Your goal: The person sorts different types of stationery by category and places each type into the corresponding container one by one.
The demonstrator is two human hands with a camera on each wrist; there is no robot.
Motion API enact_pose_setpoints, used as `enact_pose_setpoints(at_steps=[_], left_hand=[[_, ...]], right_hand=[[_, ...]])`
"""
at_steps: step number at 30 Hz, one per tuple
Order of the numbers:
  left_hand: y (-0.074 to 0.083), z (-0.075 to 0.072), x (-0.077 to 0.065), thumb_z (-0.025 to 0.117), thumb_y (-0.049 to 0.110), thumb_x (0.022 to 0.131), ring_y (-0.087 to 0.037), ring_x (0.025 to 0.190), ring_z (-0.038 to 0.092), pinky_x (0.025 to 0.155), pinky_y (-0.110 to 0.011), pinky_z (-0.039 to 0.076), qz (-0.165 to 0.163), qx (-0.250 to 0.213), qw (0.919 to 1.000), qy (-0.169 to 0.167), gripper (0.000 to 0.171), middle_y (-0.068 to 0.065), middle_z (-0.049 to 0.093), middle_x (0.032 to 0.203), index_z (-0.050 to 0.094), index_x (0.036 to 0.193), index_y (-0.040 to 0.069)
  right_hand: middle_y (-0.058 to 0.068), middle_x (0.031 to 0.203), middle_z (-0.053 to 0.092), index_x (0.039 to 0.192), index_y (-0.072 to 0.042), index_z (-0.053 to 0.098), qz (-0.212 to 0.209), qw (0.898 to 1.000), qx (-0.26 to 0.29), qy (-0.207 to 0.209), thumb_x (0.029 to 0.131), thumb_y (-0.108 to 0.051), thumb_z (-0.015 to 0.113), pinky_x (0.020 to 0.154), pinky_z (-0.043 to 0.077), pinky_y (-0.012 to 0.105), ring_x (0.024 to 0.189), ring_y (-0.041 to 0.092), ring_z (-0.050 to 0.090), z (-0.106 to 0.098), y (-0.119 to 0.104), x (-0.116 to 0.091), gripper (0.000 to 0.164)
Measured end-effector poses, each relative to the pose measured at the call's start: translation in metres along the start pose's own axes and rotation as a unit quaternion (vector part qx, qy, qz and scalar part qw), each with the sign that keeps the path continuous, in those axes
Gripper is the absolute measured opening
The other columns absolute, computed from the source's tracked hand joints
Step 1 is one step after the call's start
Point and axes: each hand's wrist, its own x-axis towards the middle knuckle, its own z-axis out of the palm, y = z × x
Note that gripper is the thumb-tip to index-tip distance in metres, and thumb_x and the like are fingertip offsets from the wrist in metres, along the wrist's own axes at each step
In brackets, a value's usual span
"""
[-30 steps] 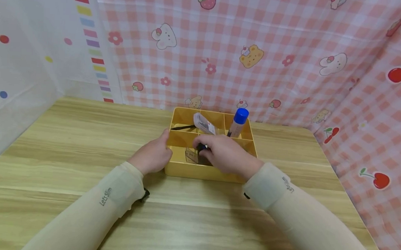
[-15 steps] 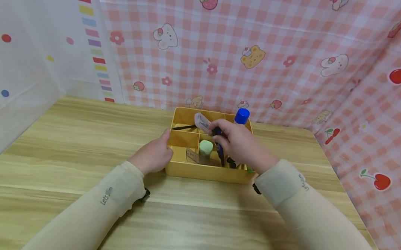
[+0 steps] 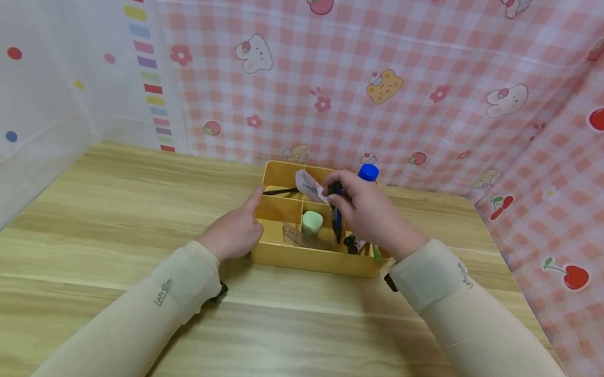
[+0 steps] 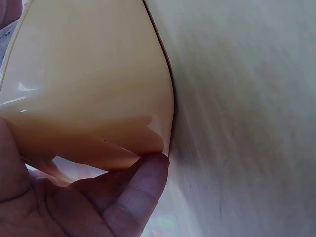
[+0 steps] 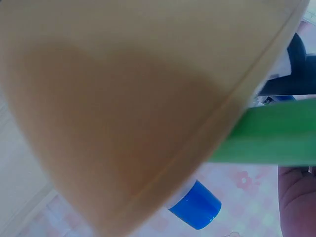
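Observation:
My right hand [image 3: 374,211] pinches a dark blue pen [image 3: 336,224] with a black top. It holds the pen upright over the right half of a yellow desk organizer [image 3: 319,260], tip down inside. At the organizer's left side, my left hand [image 3: 234,230] grips the wall near the front corner; in the left wrist view its fingers [image 4: 140,192] press the corner. A pale green rounded object [image 3: 312,222] and a small clear plate [image 3: 292,233] stand in the front compartments. The right wrist view has the organizer's wall and a green stick [image 5: 276,133]; the pen cannot be made out there.
Back compartments hold a black pen-like stick [image 3: 280,191], a clear plastic case [image 3: 308,185] and a blue-capped bottle or tube [image 3: 368,172]. A black-ended item [image 3: 352,244] lies front right. The wooden table [image 3: 295,334] meets a checked cloth [image 3: 276,86] behind.
My right hand has moved right and up with the dark pen, uncovering the pale green object and the items at front right. My left hand stays at the organizer's side.

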Motion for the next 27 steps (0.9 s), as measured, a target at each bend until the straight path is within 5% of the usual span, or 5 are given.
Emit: enact_pose_setpoints(at_steps=[5, 11, 17, 23, 27], left_hand=[[-0.001, -0.004, 0.000, 0.035, 0.020, 0.104, -0.024, 0.070, 0.057, 0.062, -0.040, 0.048, -0.001, 0.005, 1.0000, 0.000, 0.077, -0.010, 0.035, 0.170, -0.001, 0.170, 0.037], [-0.002, -0.006, -0.001, 0.037, 0.018, 0.105, -0.016, 0.050, 0.037, 0.055, -0.036, 0.047, -0.008, -0.005, 1.0000, -0.001, 0.076, -0.015, 0.044, 0.165, 0.002, 0.171, 0.033], [-0.005, -0.005, 0.000, 0.038, 0.017, 0.104, -0.017, 0.052, 0.041, 0.055, -0.036, 0.048, -0.005, -0.016, 0.9999, -0.001, 0.078, -0.019, 0.059, 0.152, 0.001, 0.171, 0.030], [-0.004, -0.002, 0.001, 0.039, 0.019, 0.104, -0.026, 0.095, 0.064, 0.087, -0.041, 0.051, 0.015, 0.006, 0.9998, 0.008, 0.077, -0.014, 0.051, 0.160, 0.004, 0.172, 0.026], [-0.005, -0.002, 0.002, 0.040, 0.019, 0.103, -0.024, 0.078, 0.062, 0.075, -0.039, 0.052, 0.013, 0.005, 0.9999, 0.006, 0.078, -0.016, 0.064, 0.146, 0.003, 0.171, 0.028]], right_hand=[[0.008, 0.114, 0.072, 0.132, -0.011, 0.059, -0.038, 0.997, 0.027, 0.060, 0.109, -0.012, 0.056, 0.070, 0.058, 0.037, 0.086, 0.022, 0.067, -0.002, -0.013, 0.008, 0.024], [0.004, 0.126, 0.072, 0.134, -0.010, 0.060, -0.089, 0.990, 0.035, 0.100, 0.109, -0.013, 0.054, 0.083, 0.061, 0.037, 0.100, 0.019, 0.071, -0.003, -0.041, 0.026, 0.025], [0.007, 0.121, 0.076, 0.133, -0.013, 0.061, -0.124, 0.989, -0.033, 0.068, 0.110, -0.016, 0.054, 0.078, 0.063, 0.038, 0.086, 0.022, 0.073, 0.009, -0.054, 0.052, 0.025], [0.005, 0.124, 0.074, 0.133, -0.016, 0.060, -0.088, 0.995, -0.056, 0.008, 0.110, -0.015, 0.053, 0.087, 0.063, 0.040, 0.099, 0.023, 0.074, 0.019, -0.048, 0.066, 0.024], [0.004, 0.126, 0.072, 0.133, -0.018, 0.060, -0.050, 0.995, -0.076, -0.048, 0.110, -0.016, 0.053, 0.092, 0.062, 0.041, 0.103, 0.022, 0.072, 0.024, -0.042, 0.070, 0.024]])
